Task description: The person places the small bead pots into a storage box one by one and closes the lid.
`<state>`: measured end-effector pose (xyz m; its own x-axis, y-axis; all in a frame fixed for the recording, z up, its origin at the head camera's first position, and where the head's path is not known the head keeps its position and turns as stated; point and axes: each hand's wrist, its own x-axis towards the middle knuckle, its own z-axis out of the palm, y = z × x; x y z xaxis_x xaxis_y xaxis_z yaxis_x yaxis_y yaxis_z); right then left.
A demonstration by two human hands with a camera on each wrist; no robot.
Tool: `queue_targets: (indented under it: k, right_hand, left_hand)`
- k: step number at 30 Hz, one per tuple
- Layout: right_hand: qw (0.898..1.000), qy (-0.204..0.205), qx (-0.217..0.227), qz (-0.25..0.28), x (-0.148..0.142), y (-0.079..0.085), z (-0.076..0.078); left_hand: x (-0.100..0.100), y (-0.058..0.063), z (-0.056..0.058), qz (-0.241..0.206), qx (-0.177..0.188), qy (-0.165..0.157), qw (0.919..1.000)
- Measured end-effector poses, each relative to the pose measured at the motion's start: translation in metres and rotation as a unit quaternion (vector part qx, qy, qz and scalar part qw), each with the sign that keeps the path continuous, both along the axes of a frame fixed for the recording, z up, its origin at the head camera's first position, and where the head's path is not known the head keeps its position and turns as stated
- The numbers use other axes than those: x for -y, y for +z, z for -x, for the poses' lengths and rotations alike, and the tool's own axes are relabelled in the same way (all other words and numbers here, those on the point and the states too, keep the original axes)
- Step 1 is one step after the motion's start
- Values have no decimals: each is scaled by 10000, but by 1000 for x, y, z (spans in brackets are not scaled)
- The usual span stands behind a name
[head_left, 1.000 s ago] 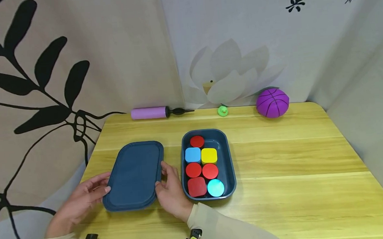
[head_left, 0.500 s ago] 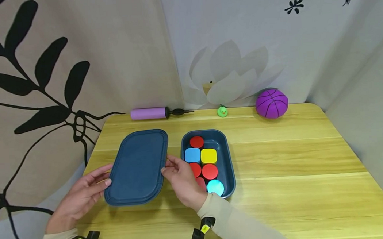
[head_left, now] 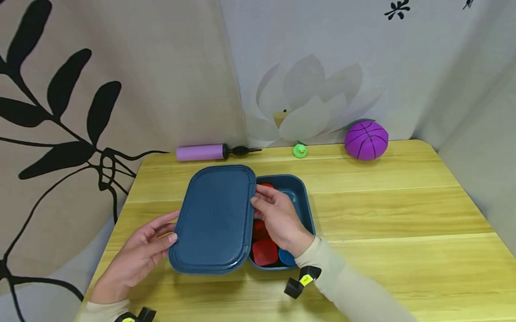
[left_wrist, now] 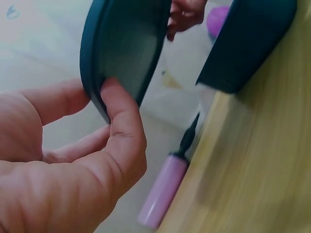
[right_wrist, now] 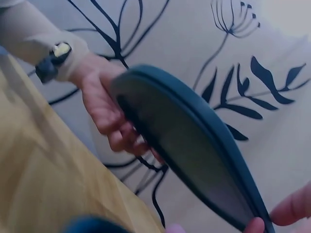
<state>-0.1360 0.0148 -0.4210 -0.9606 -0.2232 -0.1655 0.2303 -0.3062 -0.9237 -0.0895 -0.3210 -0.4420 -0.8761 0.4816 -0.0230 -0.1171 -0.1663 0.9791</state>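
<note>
A dark blue rectangular lid with rounded corners is held above the table. My left hand pinches its left edge; the left wrist view shows the fingers on both faces of the rim. On the opposite edge, my right hand grips the lid between thumb and fingers. Beneath the lid's right side and my right hand stands a matching dark blue box. Inside it I see a red square block, part of a blue round piece and other red pieces; the rest are hidden.
Along the table's back edge lie a purple hand pump, a small green duck toy and a purple ball. Behind them hangs a printed curtain. The wooden table extends right of the box.
Both hands have lifted the lid off the table and carried it to the right, so it now overlaps the box's left side. The box has stayed in place.
</note>
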Motion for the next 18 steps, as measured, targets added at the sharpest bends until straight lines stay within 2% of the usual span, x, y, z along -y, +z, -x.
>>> queue_targets:
  k: [3,9,15,18]
  right_hand:
    - [9998,-106,-100,-132,-15,-2,9]
    - [9988,-94,18,-483,-47,-3,27]
    - [9931,400,-310,-1057,-79,12,43]
    - [9894,373,-600,-1270,-92,25,47]
  left_hand:
    - [-13,2,6,12,46,-53,10000]
    - [-37,6,18,265,127,-48,9996]
    - [-57,5,32,278,136,-12,9995]
    - [-70,4,41,242,159,110,9995]
